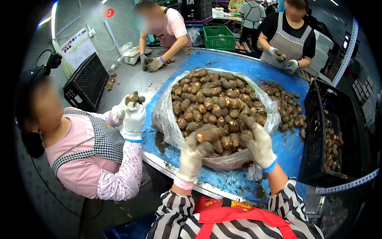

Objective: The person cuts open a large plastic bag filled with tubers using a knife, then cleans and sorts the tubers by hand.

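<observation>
Left hand (193, 153), center of frame, had a brown tuber (209, 134) gripped between thumb and fingers, over the near part of the heap. Blurred, so exact finger placement couldn't be read. Right hand (259, 143), right of center, lay against the heap: fingers parted, thumb off to the side, nothing visibly clamped. My read: that posture helped keep the near tubers from rolling.

Heap of tubers (215, 95) sat mid-frame in a plastic bag (162, 123), mouth spread wide. Probably opened out like that so the top could be reached from any side while the wall held the pile in. Bag rested on a blue sheet (223, 179), soil-streaked; likely there to take the dirt.

Loose tubers (286, 107) lay right of the bag. Black crate (312, 153) stood at the table's right edge, tubers (332, 145) inside; presumably placed for short reach.

Wrists: pink band (184, 183) on the left, blue band (270, 166) on the right, likely sealing glove cuffs.

Co-worker at left (79, 139) held tubers up in gloved fingers, maybe for a better look. Co-worker at upper center (175, 24) had both hands on tubers at the tabletop; co-worker at upper right (288, 40) held one too.
</observation>
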Motion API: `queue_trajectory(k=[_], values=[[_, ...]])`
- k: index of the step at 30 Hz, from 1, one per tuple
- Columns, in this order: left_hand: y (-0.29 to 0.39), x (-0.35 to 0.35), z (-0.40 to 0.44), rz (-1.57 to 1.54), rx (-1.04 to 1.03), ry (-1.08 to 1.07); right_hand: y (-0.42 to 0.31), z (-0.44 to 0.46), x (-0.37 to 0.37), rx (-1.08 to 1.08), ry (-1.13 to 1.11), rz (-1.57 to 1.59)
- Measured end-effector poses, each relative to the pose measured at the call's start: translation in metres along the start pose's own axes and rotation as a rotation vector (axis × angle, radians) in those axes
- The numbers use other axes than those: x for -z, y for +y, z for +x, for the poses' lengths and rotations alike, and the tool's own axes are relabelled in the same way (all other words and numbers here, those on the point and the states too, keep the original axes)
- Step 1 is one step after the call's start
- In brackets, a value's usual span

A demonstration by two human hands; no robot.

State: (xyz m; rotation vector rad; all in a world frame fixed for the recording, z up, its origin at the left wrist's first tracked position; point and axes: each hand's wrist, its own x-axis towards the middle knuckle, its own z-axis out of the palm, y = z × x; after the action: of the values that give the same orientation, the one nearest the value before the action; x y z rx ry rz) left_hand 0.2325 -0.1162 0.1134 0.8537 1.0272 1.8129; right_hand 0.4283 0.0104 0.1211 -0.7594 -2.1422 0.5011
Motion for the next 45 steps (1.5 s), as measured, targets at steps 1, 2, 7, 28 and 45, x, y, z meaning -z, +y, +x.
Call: queue_trajectory(k=[1, 2, 7, 28, 45], values=[[-0.008, 0.022, 0.011, -0.130, 0.022, 0.033, 0.014, 0.006, -0.008, -0.062, -0.107, -0.121], [-0.015, 0.044, 0.019, -0.261, 0.045, 0.065, 0.025, 0.012, -0.016, -0.126, -0.213, -0.243], [-0.046, 0.151, 0.043, -0.350, 0.014, 0.358, 0.065, -0.035, -0.045, 0.122, -0.110, -0.334], [0.015, 0.097, 0.171, 0.439, -0.196, 0.302, 0.071, -0.034, -0.047, 0.152, 0.002, -0.225], [0.108, -0.163, 0.055, 1.753, -0.453, -1.179, 0.071, -0.042, -0.054, 0.080, -0.116, -0.374]])
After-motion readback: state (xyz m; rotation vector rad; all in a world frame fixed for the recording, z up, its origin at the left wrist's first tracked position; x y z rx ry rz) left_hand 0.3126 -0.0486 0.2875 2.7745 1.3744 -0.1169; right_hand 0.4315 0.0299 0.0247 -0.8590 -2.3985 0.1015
